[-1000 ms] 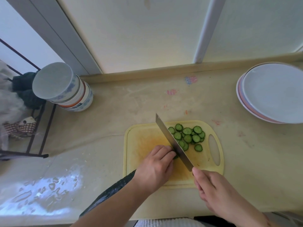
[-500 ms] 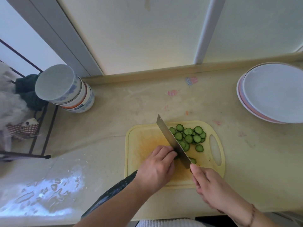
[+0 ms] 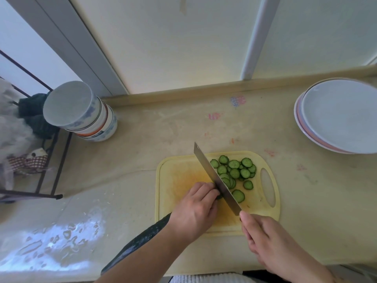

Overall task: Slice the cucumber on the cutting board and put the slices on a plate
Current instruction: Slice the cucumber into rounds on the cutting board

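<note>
Yellow cutting board (image 3: 179,174) lies flat on the beige counter (image 3: 142,156), its handle slot toward the right.

Cucumber (image 3: 140,240): long, dark green, lies diagonally; one end on the board under the left hand, the other end runs off the board's near-left corner toward the counter edge.

Left hand (image 3: 193,211): fingers curled down over the cucumber, holding it against the board; knuckles touching the flat of the blade.

Right hand (image 3: 265,237): closed around the handle of the cleaver (image 3: 216,178); handle itself hidden inside the hand. Blade runs diagonally from near-right to far-left across the board, edge down at the cucumber's cut end, just beside the left fingertips.

Slices (image 3: 234,170): a loose pile of round pieces on the board to the right of the blade, some overlapping, some leaning on the blade face. One slice (image 3: 238,196) lies apart, nearer the handle.

Stack of plates (image 3: 336,117) at far right of the counter, well apart from the board; top plate bare. Stack of upturned bowls (image 3: 81,113) at far left, beside a dark wire rack (image 3: 47,170)
</note>
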{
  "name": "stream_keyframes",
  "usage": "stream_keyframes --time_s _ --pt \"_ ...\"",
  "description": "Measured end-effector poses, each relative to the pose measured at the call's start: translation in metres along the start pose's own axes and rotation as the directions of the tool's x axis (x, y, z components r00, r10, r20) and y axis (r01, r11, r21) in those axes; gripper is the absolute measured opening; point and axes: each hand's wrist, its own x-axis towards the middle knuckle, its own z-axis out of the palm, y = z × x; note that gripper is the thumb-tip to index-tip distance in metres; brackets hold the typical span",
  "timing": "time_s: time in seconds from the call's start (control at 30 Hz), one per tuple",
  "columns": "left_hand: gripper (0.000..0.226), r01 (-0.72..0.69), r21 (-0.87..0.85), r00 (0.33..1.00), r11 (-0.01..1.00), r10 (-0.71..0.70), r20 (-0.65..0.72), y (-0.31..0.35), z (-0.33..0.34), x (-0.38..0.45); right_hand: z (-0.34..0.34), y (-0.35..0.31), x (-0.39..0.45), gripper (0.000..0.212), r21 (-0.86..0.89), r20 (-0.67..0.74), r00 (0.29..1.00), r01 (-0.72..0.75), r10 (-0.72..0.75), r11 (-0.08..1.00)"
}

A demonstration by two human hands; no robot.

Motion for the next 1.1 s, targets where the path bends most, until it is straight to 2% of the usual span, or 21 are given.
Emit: stream_keyframes --time_s 0.37,0.7,0.97,1.1 --pt "0.017 0.01 0.001 1.0 1.0 -0.01 0.012 0.0 -0.001 0.0 0.004 0.004 0.024 0.053 0.002 0.013 0.997 -0.078 0.078 0.997" --pt "0.015 0.012 -0.003 1.0 1.0 -0.012 -0.006 0.0 0.0 0.0 -0.001 -0.006 0.006 0.055 -0.003 0.012 1.0 -0.021 0.021 1.0" --pt "0.015 0.01 -0.008 1.0 1.0 -0.01 -0.009 0.0 -0.001 0.002 -0.002 -0.006 0.006 0.052 0.034 0.045 0.998 -0.036 0.034 0.999" --pt "0.015 0.009 0.003 1.0 1.0 -0.009 0.002 -0.001 -0.001 0.001 0.004 -0.002 0.017 0.053 -0.006 0.028 0.998 -0.058 0.058 0.998"
